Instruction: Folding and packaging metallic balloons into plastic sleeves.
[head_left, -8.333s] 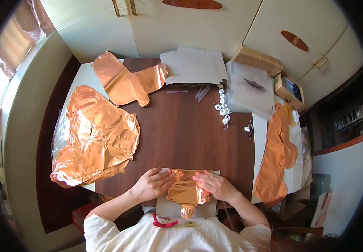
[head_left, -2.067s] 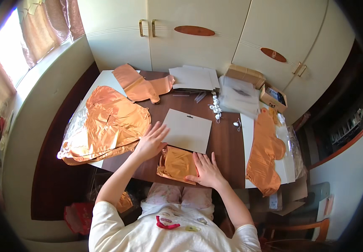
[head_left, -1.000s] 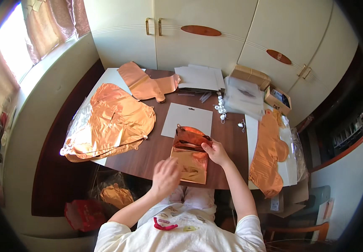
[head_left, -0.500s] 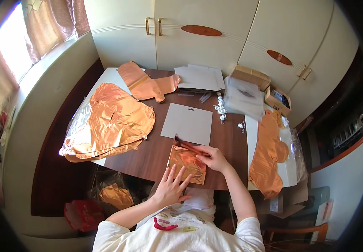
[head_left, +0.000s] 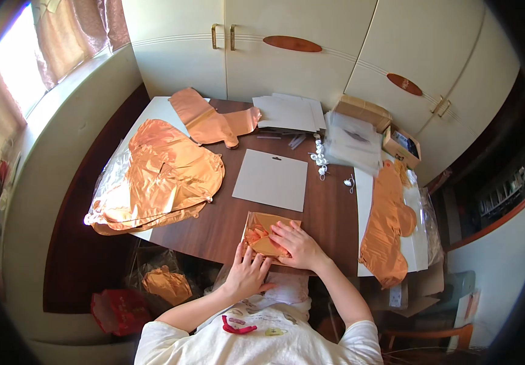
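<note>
A square packet of folded copper-coloured foil balloon (head_left: pixel 261 222) lies at the near edge of the brown table, in front of me. My right hand (head_left: pixel 296 246) rests flat on its right half, fingers stretched toward the upper left. On the packet's lower left edge lie the fingertips of my left hand (head_left: pixel 248 271), spread apart. Just beyond the packet is a white card (head_left: pixel 270 179) with a small hanging slot in its far edge. Part of the foil is hidden under my hands.
Large foil balloons (head_left: pixel 165 170) cover the table's left side; a smaller flat one (head_left: pixel 207 118) lies beyond them. White cards (head_left: pixel 286 111), clear plastic sleeves (head_left: pixel 353 143), small white tied pieces (head_left: pixel 319 159) and a box (head_left: pixel 402 146) stand at the back. Another foil balloon (head_left: pixel 386 225) hangs over the right edge.
My right hand has brought a raised, dark-looking flap of the foil down onto the packet and now lies flat on it. My left hand has hardly moved.
</note>
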Demonstrator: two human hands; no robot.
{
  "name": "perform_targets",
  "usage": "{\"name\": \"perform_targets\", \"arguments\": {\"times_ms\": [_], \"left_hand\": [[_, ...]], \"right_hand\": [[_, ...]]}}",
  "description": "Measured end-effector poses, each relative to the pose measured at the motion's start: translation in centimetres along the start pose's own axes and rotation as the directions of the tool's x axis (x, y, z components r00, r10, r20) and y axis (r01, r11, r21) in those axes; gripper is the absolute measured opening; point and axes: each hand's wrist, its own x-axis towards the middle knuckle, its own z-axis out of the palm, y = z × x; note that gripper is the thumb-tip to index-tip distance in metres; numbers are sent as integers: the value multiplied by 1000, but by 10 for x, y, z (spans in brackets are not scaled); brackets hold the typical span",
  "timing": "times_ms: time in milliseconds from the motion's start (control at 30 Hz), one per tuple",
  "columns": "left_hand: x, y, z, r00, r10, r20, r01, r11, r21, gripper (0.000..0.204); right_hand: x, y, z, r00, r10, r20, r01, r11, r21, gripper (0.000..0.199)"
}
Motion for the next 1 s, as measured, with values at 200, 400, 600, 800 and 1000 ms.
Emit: {"name": "perform_targets", "arguments": {"times_ms": [200, 400, 600, 800, 1000], "left_hand": [[-3, -11, -5, 1000, 28, 10, -27, 997, -71, 68], [30, -93, -34, 959, -125, -253, 72, 975, -209, 24], [125, -171, 5, 978, 201, 54, -197, 978, -70, 69], [154, -186, 11, 931, 360, 65, -358, 933, -41, 71], [145, -185, 18, 959, 274, 68, -280, 955, 100, 57]], "right_hand": [[-4, 5, 6, 999, -16, -36, 14, 998, -57, 64], [2, 13, -11, 987, 64, -150, -61, 998, 21, 65], [20, 16, -23, 941, 167, -293, -128, 981, 147, 37], [14, 27, -21, 887, 353, -298, -245, 906, 344, 20], [-3, 44, -24, 811, 532, -244, -390, 802, 453, 22]]}}
